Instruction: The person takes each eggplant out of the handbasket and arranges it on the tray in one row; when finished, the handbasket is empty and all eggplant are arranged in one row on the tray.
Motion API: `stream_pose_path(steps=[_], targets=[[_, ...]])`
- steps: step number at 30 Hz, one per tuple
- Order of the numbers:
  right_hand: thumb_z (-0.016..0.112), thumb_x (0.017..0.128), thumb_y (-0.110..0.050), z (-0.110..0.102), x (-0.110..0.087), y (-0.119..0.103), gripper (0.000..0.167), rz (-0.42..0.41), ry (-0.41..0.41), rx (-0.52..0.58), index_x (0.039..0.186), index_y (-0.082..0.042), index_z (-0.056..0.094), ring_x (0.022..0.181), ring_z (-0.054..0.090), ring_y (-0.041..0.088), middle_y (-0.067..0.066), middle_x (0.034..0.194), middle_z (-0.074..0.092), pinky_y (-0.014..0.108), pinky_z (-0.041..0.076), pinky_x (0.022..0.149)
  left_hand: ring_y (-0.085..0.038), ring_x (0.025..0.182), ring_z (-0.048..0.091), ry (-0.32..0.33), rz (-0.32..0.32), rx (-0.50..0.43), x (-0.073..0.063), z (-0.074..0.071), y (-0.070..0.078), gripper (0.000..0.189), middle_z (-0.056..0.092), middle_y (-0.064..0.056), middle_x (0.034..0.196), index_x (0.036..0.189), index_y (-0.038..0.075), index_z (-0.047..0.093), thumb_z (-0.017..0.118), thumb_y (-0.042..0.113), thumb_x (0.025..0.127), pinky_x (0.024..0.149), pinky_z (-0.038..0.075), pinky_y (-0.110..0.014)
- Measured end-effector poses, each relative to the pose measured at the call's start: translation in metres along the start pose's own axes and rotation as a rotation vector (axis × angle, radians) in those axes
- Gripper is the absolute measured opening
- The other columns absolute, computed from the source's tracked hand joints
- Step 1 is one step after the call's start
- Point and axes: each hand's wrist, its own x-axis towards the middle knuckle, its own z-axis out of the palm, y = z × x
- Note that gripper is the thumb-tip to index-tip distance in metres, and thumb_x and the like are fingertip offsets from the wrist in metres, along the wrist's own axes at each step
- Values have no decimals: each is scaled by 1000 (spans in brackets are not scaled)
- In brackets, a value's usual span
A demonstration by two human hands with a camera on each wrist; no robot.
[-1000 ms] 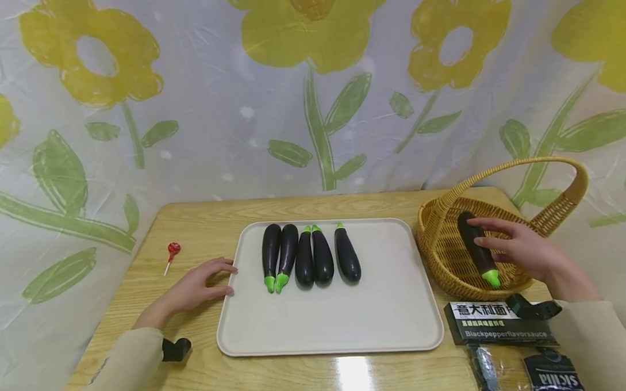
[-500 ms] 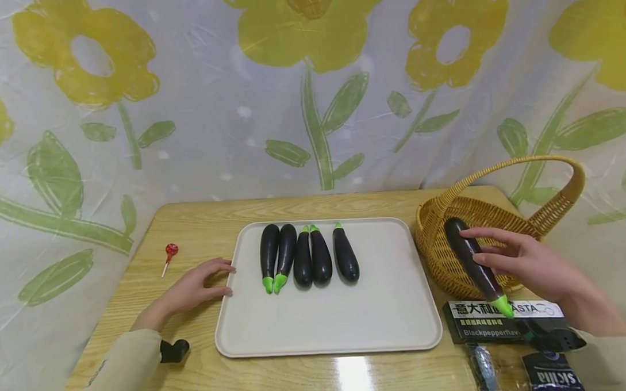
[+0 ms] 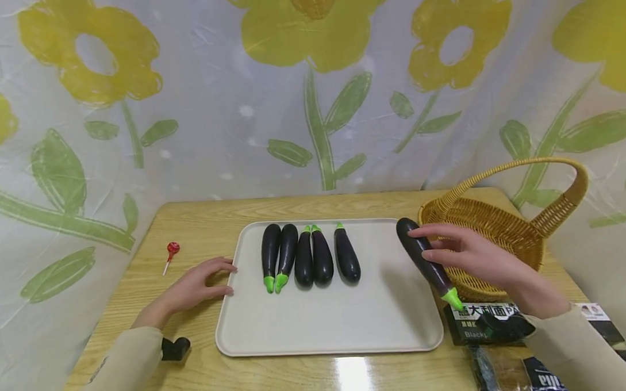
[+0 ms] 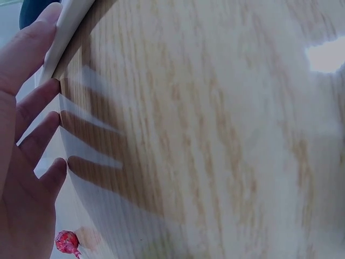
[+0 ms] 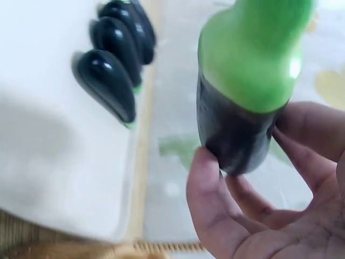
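An eggplant (image 3: 418,250) with a bright green stem end is pinched between the thumb and fingers of my right hand (image 3: 473,256). It hangs tilted over the tray's right edge, beside the basket, and casts a shadow on the tray. Its green end (image 5: 253,59) fills the top of the right wrist view. Several more eggplants lie side by side on the cream tray (image 3: 328,327), left of its middle. My left hand (image 3: 197,286) rests at the tray's left edge with fingers loosely bent; in the left wrist view its thumb (image 4: 32,46) lies along the rim.
A wicker basket (image 3: 521,240) with a tall handle stands right of the tray. In front of it lie a black pasta box (image 3: 460,331) and a clear packet (image 3: 511,372). A red lollipop (image 3: 173,247) lies at the left. A flowered curtain (image 3: 217,107) hangs behind the table.
My right hand has lifted the eggplant out of the basket and carried it left to above the tray's right edge. The left hand has stayed at the tray.
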Motion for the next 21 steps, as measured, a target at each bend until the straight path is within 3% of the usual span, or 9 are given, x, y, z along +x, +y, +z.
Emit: stream_pose_path(steps=[3,6,10,12,15,18,21], targets=[[62,98,-29,12,20,-3,40,8,-5,-38,137,-23,56,104,54,29,8,126,53,40,48,83,-46,134,38,-9,-1,-8,0,0,1,43,50,-20,142,123,12,64,74,35,88,108,30,-62],[63,97,-29,24,41,-3,42,30,-12,-46,137,-21,56,105,55,31,12,130,50,41,49,84,-45,135,37,-14,-3,-12,0,0,1,43,49,-20,142,123,12,64,74,35,87,108,30,-62],[63,97,-21,38,67,2,41,30,-18,-66,137,-14,56,120,54,40,18,147,39,46,50,92,-45,134,38,-13,9,-6,0,0,0,44,49,-20,142,123,11,64,75,34,87,108,30,-62],[63,96,-16,45,79,6,40,15,-15,-95,136,-11,58,115,57,40,21,145,41,45,51,90,-46,134,38,-10,16,-1,0,1,-1,44,49,-21,141,123,11,64,75,33,87,108,30,-62],[63,94,-9,55,95,15,40,-7,-23,-133,134,-6,58,86,64,25,24,135,49,34,52,73,-46,134,38,-8,20,8,0,1,-2,44,50,-21,141,123,10,64,75,33,87,108,30,-62],[63,92,-6,64,109,24,40,9,-27,-176,132,-5,60,56,48,13,20,117,58,28,43,56,-47,134,38,-9,20,14,0,1,-1,45,50,-21,141,123,10,64,74,34,87,108,30,-63],[63,92,-4,72,120,31,40,50,-32,-196,132,-5,60,47,34,11,17,107,59,27,37,50,-47,134,38,-11,18,22,0,0,0,45,50,-21,141,124,10,64,74,34,87,108,29,-63]])
